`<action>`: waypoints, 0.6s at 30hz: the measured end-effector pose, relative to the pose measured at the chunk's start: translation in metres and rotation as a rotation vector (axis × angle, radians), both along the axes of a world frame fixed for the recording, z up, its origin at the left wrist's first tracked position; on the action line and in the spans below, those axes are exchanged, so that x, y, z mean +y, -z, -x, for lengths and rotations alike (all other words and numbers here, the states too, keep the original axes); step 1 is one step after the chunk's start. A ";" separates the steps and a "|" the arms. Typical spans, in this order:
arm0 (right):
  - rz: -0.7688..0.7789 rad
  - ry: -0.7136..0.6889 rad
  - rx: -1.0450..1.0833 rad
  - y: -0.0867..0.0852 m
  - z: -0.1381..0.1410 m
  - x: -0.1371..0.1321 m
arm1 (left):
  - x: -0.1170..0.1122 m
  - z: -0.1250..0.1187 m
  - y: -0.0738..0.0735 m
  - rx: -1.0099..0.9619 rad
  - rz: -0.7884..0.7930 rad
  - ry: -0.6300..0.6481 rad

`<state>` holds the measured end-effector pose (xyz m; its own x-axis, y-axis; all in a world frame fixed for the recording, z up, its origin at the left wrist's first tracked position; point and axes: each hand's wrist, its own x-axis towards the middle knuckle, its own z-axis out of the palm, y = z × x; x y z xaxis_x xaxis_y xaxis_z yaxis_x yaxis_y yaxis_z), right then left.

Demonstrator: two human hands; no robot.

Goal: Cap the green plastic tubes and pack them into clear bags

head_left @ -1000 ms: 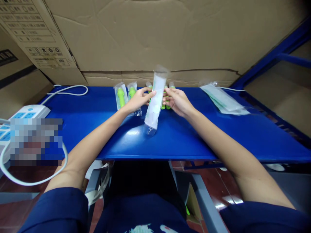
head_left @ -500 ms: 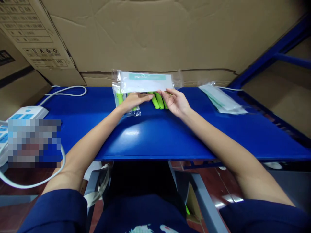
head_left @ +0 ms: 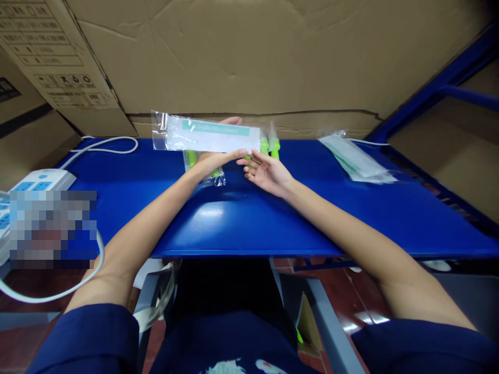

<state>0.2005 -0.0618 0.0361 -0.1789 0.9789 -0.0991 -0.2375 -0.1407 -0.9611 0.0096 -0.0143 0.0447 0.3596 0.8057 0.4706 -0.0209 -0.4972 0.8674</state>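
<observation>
A clear plastic bag [head_left: 214, 141] with a white card and a pale green printed band is held up above the far part of the blue table. My left hand [head_left: 212, 160] grips it, thumb along the lower edge and fingertips showing over the top. Against its lower right corner is my right hand [head_left: 271, 174], fingers partly curled and tips at the bag's edge. Bright green pieces [head_left: 275, 149] show behind the bag's right end; the card hides the rest. Under my left wrist lies another clear bag [head_left: 219, 179] with green pieces.
Flat packets with white and green cards [head_left: 356, 158] lie on the right of the blue table [head_left: 304, 218]. A white power strip [head_left: 49, 179] and its cable stand at left. Cardboard [head_left: 249, 62] walls the back, and a blue metal frame [head_left: 440, 93] rises at right.
The bag has moved left and tilted down to the right. My left fingers now reach behind it. My right hand has shifted left to its lower edge, and the green pieces are more hidden.
</observation>
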 end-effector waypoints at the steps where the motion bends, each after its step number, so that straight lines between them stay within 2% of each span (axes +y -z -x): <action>1: -0.002 -0.003 -0.004 0.000 0.000 0.000 | 0.000 0.001 -0.002 0.030 0.007 0.013; 5: 0.017 -0.008 0.030 -0.002 0.002 -0.003 | -0.002 0.004 -0.005 0.087 0.003 0.026; 9: 0.048 -0.020 0.085 -0.005 0.004 -0.006 | -0.004 0.004 -0.005 0.034 0.092 -0.030; 12: 0.038 -0.056 0.055 -0.004 0.004 -0.007 | -0.006 0.001 -0.005 -0.036 0.066 -0.039; 15: -0.136 -0.094 -0.142 0.003 -0.001 -0.005 | -0.005 0.000 -0.003 -0.115 0.007 -0.072; 18: -0.509 0.003 -0.561 0.013 -0.011 0.003 | 0.002 0.002 0.000 -0.175 0.021 -0.181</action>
<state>0.2112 -0.0584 0.0235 -0.2318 0.9286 0.2899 0.3071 0.3526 -0.8839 0.0081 -0.0123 0.0446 0.1229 0.8597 0.4957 -0.0842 -0.4887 0.8684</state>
